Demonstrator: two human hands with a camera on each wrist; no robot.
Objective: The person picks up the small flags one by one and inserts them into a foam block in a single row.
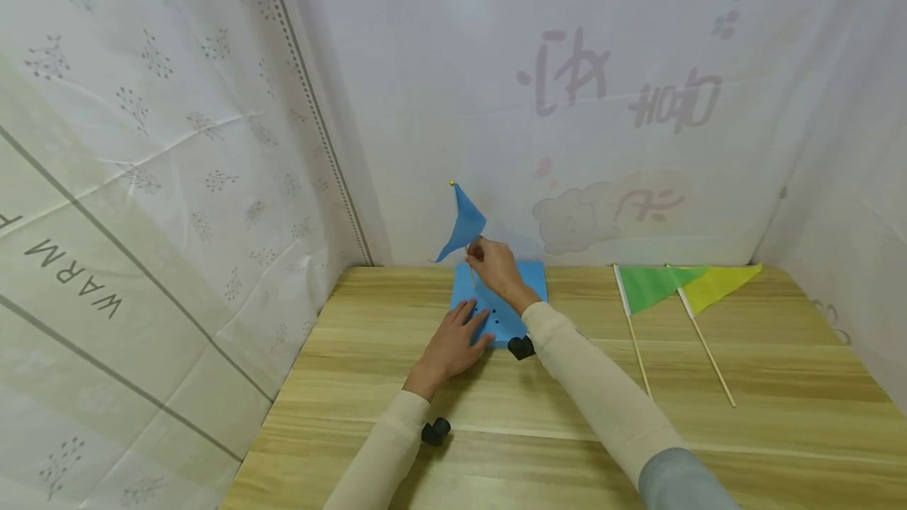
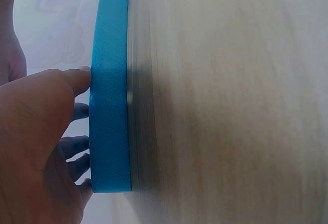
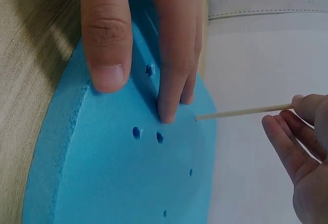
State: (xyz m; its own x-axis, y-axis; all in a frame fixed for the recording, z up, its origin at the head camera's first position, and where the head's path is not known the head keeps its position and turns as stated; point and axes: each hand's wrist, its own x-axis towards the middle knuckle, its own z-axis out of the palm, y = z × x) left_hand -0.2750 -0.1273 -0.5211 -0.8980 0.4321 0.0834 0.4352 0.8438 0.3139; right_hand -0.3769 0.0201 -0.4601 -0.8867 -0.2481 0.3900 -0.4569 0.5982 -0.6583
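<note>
A blue foam block (image 1: 533,280) with several small holes in its top face lies on the table. My left hand (image 1: 455,343) rests on its near left part, fingers spread and extended, as the left wrist view also shows at the block's edge (image 2: 109,90). My right hand (image 1: 498,267) pinches the thin wooden stick (image 3: 246,111) of a blue triangular flag (image 1: 465,220) with a yellow tip. The stick's lower end meets the block's top face near the far edge. Whether it sits inside a hole, I cannot tell.
To the right on the wooden table (image 1: 567,423) lie a green flag (image 1: 655,286) and a yellow flag (image 1: 719,286), both on wooden sticks. Patterned curtains (image 1: 453,85) hang behind the table and along its sides.
</note>
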